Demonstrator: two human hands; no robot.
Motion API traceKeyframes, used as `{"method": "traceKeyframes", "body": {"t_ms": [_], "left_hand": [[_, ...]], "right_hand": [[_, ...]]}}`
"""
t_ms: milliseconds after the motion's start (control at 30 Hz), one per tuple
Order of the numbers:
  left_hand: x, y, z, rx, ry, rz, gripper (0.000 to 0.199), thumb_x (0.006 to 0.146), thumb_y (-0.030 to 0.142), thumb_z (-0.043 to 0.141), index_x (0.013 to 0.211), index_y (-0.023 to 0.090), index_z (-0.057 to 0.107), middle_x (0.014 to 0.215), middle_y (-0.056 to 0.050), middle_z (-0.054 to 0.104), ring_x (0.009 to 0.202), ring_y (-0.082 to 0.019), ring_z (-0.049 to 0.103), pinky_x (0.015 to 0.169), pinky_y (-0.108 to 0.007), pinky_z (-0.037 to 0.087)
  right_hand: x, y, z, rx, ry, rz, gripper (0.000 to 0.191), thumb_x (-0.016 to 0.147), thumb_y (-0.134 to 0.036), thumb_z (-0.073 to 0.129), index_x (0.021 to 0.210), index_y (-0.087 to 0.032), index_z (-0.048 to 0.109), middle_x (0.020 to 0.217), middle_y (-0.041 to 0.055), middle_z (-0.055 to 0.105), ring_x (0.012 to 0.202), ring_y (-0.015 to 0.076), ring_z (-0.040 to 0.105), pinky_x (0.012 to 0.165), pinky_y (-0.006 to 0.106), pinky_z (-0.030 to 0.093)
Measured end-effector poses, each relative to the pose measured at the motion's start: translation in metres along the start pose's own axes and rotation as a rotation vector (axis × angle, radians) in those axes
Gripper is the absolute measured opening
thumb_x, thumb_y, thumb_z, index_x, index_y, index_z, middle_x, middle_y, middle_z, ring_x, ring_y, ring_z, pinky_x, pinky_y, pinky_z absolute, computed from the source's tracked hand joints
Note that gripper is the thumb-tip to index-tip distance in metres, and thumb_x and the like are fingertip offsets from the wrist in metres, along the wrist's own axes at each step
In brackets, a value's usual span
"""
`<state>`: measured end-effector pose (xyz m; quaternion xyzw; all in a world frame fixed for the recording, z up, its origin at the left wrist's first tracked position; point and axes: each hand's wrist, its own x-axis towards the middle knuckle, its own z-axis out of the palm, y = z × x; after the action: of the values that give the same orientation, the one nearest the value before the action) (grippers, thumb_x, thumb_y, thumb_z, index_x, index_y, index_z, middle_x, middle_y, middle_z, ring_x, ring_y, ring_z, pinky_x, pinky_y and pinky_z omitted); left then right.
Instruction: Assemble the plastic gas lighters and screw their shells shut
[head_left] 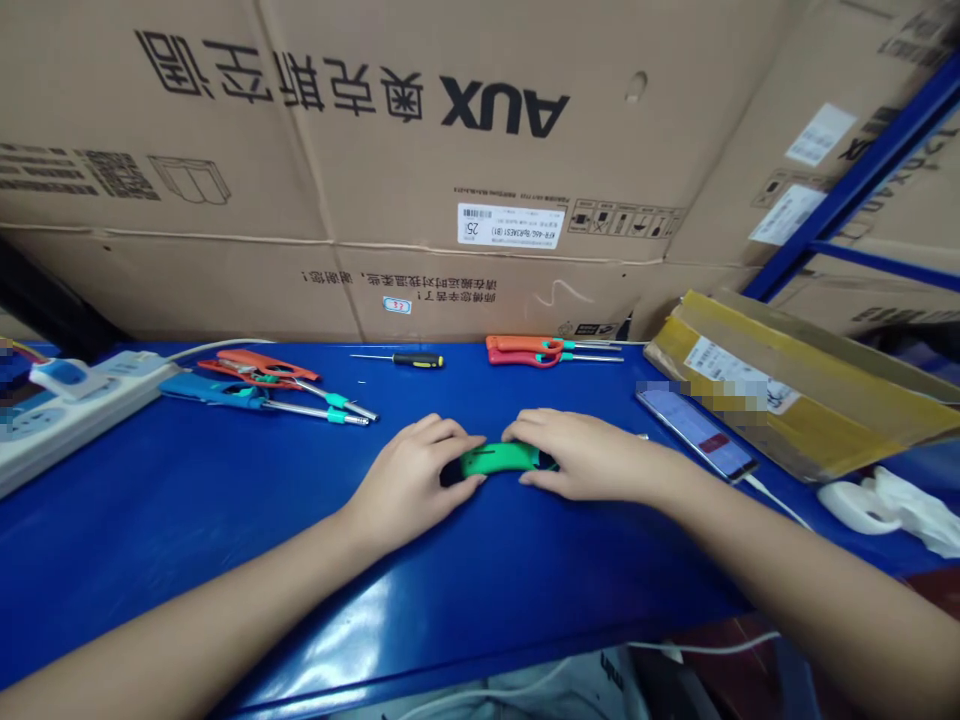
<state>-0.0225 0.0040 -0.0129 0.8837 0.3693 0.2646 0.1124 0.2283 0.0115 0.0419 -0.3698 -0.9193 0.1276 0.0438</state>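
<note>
Both of my hands close around one small green plastic piece (499, 458) on the blue workbench (210, 540), so the likeliest trouble is a slip: uneven pressure could squeeze its curved body out from under my fingertips and send it skidding across the glossy top. Its dark lower part is mostly hidden, so I cannot judge how secure that end is. A careless swing of my right forearm could also knock the smartphone (694, 430) lying near my right hand, or snag its white cable (780, 503). Farther back, a black-and-yellow-handled screwdriver (397, 360) and the red and orange handled tools (525, 350) could roll if bumped. My left hand (409, 478) is half closed, its fingers curving over the left end of the piece, while my right hand (581, 455) wraps the right end in the same way. Both are gripping it, though I cannot tell how hard. The piece sits between them, above the middle of the bench.
</note>
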Motion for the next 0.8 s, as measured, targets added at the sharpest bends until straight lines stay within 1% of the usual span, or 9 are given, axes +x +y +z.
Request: {"method": "traceKeyframes", "body": {"t_ms": [100, 200, 333, 433, 533, 567, 633, 700, 800], "left_hand": [[0.001, -0.001, -0.001, 0.016, 0.035, -0.012, 0.031, 0.092, 0.029, 0.067, 0.121, 0.020, 0.069, 0.106, -0.007, 0.071, 0.095, -0.024, 0.062, 0.090, -0.042, 0.053], [0.002, -0.002, -0.004, 0.037, 0.068, -0.025, 0.030, 0.093, 0.030, 0.066, 0.122, 0.021, 0.068, 0.108, -0.007, 0.069, 0.097, -0.023, 0.062, 0.091, -0.043, 0.053], [0.002, -0.002, -0.008, 0.064, 0.119, -0.061, 0.046, 0.094, 0.028, 0.063, 0.138, 0.020, 0.057, 0.125, -0.011, 0.061, 0.114, -0.027, 0.058, 0.100, -0.046, 0.051], [0.000, -0.001, -0.009, 0.074, 0.135, -0.076, 0.053, 0.093, 0.029, 0.062, 0.144, 0.021, 0.050, 0.133, -0.013, 0.055, 0.123, -0.029, 0.054, 0.105, -0.049, 0.048], [-0.002, 0.002, -0.008, 0.074, 0.108, -0.056, 0.048, 0.094, 0.029, 0.060, 0.140, 0.023, 0.053, 0.131, -0.011, 0.057, 0.120, -0.028, 0.056, 0.103, -0.048, 0.050], [-0.003, 0.003, -0.008, 0.073, 0.096, -0.048, 0.045, 0.094, 0.028, 0.060, 0.139, 0.024, 0.055, 0.130, -0.011, 0.058, 0.118, -0.028, 0.057, 0.102, -0.048, 0.051], [-0.004, 0.005, -0.007, 0.075, 0.074, -0.035, 0.042, 0.094, 0.028, 0.060, 0.135, 0.024, 0.058, 0.127, -0.010, 0.060, 0.114, -0.027, 0.059, 0.099, -0.046, 0.052], [-0.005, 0.005, -0.007, 0.079, 0.062, -0.030, 0.039, 0.094, 0.027, 0.060, 0.132, 0.024, 0.061, 0.125, -0.009, 0.062, 0.110, -0.027, 0.060, 0.097, -0.046, 0.053], [-0.004, 0.004, -0.009, 0.093, 0.067, -0.040, 0.035, 0.095, 0.027, 0.058, 0.129, 0.023, 0.063, 0.122, -0.009, 0.064, 0.105, -0.026, 0.060, 0.096, -0.047, 0.052]], "right_hand": [[-0.003, 0.004, 0.021, 0.011, 0.113, 0.006, 0.030, 0.094, -0.024, 0.061, 0.123, -0.019, 0.063, 0.114, 0.0115, 0.066, 0.106, 0.0247, 0.065, 0.091, 0.039, 0.055], [0.001, 0.008, 0.028, -0.001, 0.195, -0.024, 0.030, 0.095, -0.027, 0.060, 0.124, -0.018, 0.062, 0.119, 0.0123, 0.066, 0.110, 0.0242, 0.064, 0.095, 0.039, 0.054], [0.013, 0.022, 0.017, -0.082, 0.263, -0.044, 0.031, 0.096, -0.026, 0.056, 0.125, -0.016, 0.063, 0.123, 0.0140, 0.066, 0.115, 0.0259, 0.062, 0.102, 0.043, 0.051], [0.027, 0.048, 0.000, -0.169, 0.303, 0.015, 0.030, 0.096, -0.022, 0.053, 0.122, -0.013, 0.064, 0.123, 0.0179, 0.065, 0.117, 0.0304, 0.060, 0.104, 0.049, 0.049], [0.044, 0.083, -0.015, -0.228, 0.354, 0.114, 0.027, 0.096, -0.020, 0.054, 0.118, -0.010, 0.065, 0.115, 0.0185, 0.066, 0.110, 0.0285, 0.063, 0.099, 0.047, 0.052], [0.050, 0.094, -0.018, -0.242, 0.364, 0.140, 0.026, 0.097, -0.021, 0.055, 0.119, -0.010, 0.065, 0.116, 0.0170, 0.066, 0.110, 0.0269, 0.063, 0.099, 0.046, 0.052], [0.062, 0.111, -0.021, -0.265, 0.379, 0.185, 0.030, 0.098, -0.032, 0.060, 0.123, -0.017, 0.062, 0.124, 0.0098, 0.064, 0.110, 0.0226, 0.064, 0.094, 0.045, 0.055], [0.074, 0.122, -0.020, -0.285, 0.362, 0.200, 0.034, 0.098, -0.037, 0.060, 0.126, -0.019, 0.061, 0.129, 0.0098, 0.063, 0.109, 0.0219, 0.064, 0.093, 0.044, 0.056], [0.087, 0.128, -0.015, -0.309, 0.314, 0.186, 0.035, 0.097, -0.037, 0.061, 0.127, -0.018, 0.061, 0.129, 0.0101, 0.063, 0.109, 0.0223, 0.065, 0.092, 0.044, 0.057]]}}
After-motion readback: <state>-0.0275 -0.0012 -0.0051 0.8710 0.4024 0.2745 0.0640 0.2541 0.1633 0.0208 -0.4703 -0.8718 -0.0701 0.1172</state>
